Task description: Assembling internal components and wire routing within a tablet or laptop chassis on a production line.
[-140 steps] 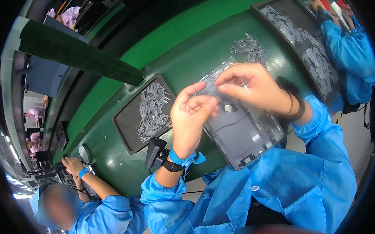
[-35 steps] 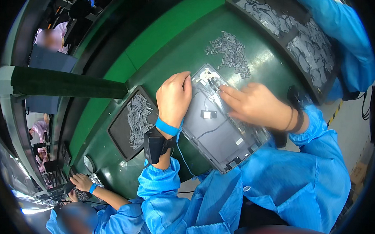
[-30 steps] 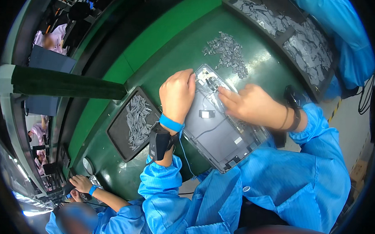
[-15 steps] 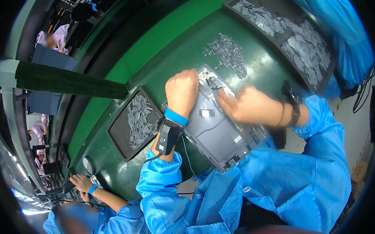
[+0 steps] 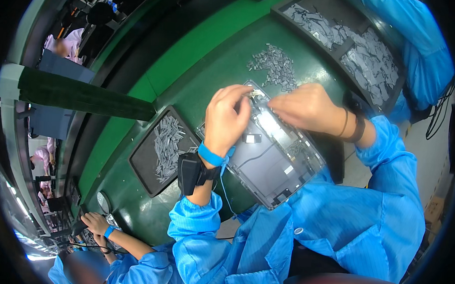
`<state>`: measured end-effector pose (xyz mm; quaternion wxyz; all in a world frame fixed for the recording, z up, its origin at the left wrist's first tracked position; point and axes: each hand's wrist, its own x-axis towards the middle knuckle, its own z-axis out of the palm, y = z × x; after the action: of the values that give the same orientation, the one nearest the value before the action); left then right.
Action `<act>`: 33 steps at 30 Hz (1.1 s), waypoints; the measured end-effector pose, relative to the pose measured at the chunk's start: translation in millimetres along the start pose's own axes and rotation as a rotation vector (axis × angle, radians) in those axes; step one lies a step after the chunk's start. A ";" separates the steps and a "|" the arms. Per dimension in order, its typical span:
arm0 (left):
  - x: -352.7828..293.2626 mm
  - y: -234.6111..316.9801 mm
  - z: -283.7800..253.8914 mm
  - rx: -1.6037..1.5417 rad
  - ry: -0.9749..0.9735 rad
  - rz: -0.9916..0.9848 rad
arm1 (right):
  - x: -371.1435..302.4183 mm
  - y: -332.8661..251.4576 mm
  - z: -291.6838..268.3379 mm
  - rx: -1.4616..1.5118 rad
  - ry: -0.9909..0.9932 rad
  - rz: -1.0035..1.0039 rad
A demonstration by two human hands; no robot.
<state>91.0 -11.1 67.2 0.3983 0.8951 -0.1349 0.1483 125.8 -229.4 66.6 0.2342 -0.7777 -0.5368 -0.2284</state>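
Grey rectangular housing (image 5: pixel 266 177), crossed by a dark cable (image 5: pixel 255 159), lies under left hand (image 5: pixel 226 118) and right hand (image 5: pixel 307 107), each one's grip unclear.

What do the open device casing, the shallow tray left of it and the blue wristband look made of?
Device casing: gray, satin metal or plastic; the even sheen leaves it open.
Shallow tray: probably molded plastic, matte black, judging by rounded corners and dull surface.
Blue wristband: perhaps fabric or soft plastic, matte; it bends in a curve.
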 end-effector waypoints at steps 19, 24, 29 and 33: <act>8.5 -26.8 -5.3 -0.817 -0.349 -0.300 | -5.3 20.5 10.9 0.452 0.096 0.056; 7.8 -40.2 -4.2 -0.944 -0.437 -0.325 | -10.6 22.8 31.4 0.306 0.154 -0.101; 14.7 -20.7 -7.6 -0.771 -0.290 -0.267 | -5.4 21.3 22.6 -0.038 0.174 -0.218; 8.9 -40.8 -5.5 -0.271 -0.047 -0.244 | 6.0 11.7 28.1 -0.170 0.093 -0.156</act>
<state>112.9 18.3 46.6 0.5268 0.8463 -0.0533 0.0584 141.7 -211.6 46.8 0.1736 -0.7392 -0.5631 -0.3262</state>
